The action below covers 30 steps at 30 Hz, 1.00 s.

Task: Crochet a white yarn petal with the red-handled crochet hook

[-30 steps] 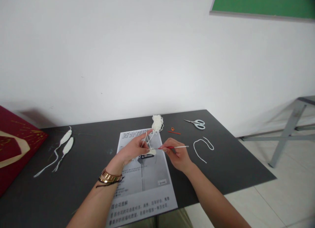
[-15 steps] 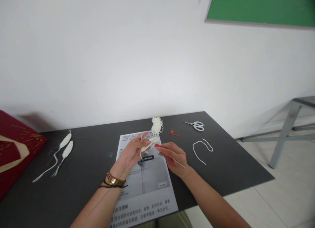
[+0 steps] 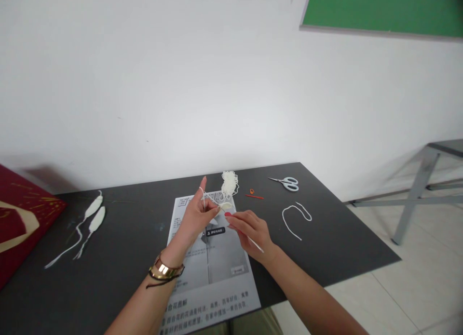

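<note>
Between its thumb and fingers, my left hand [image 3: 197, 213] pinches a small white crochet piece [image 3: 226, 206]. White yarn loops round its raised index finger and runs toward the loose yarn bundle [image 3: 229, 182] behind. My right hand [image 3: 253, 231] is closed on a crochet hook [image 3: 227, 214] with a red part near the fingertips and a pale end sticking out below the palm. The hook's tip is at the piece, but whether it passes through a stitch is too small to tell. Under both hands lies a printed sheet [image 3: 231, 258].
Right of the yarn are an orange stitch marker [image 3: 251, 191], a thin red-orange needle [image 3: 254, 196], scissors [image 3: 289, 183] and a cut yarn length [image 3: 285, 219]. Two white crochet petals [image 3: 97, 219] with tails lie left, near a red bag [image 3: 21, 219]. A wall stands behind the table [image 3: 126, 238].
My left index finger has lifted and straightened with the yarn round it, and that hand has turned to pinch the piece. The hook stays close to the piece.
</note>
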Tool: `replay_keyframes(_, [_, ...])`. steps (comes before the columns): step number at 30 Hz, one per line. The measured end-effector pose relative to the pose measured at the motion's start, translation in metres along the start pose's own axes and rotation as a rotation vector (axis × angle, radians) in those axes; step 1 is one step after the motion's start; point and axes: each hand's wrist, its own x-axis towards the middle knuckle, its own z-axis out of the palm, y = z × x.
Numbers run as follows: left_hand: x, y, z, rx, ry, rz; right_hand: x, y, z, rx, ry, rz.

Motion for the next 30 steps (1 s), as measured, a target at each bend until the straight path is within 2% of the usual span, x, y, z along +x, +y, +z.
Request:
replay_keyframes(8, [0.006, 0.000, -0.009, 0.133, -0.103, -0.015, 0.007, -0.003, -0.008, 0.161, 0.062, 0.138])
replay_keyframes(17, [0.004, 0.003, -0.014, 0.097, -0.216, -0.100, 0.008, 0.006, -0.011, 0.485, 0.192, 0.524])
replay_keyframes(24, [0.003, 0.003, -0.015, 0.040, -0.278, -0.150, 0.011, 0.012, -0.012, 0.733, 0.308, 0.729])
replay_keyframes(30, [0.002, -0.003, -0.010, 0.004, -0.272, -0.163, 0.017, 0.018, -0.012, 0.916, 0.340, 0.934])
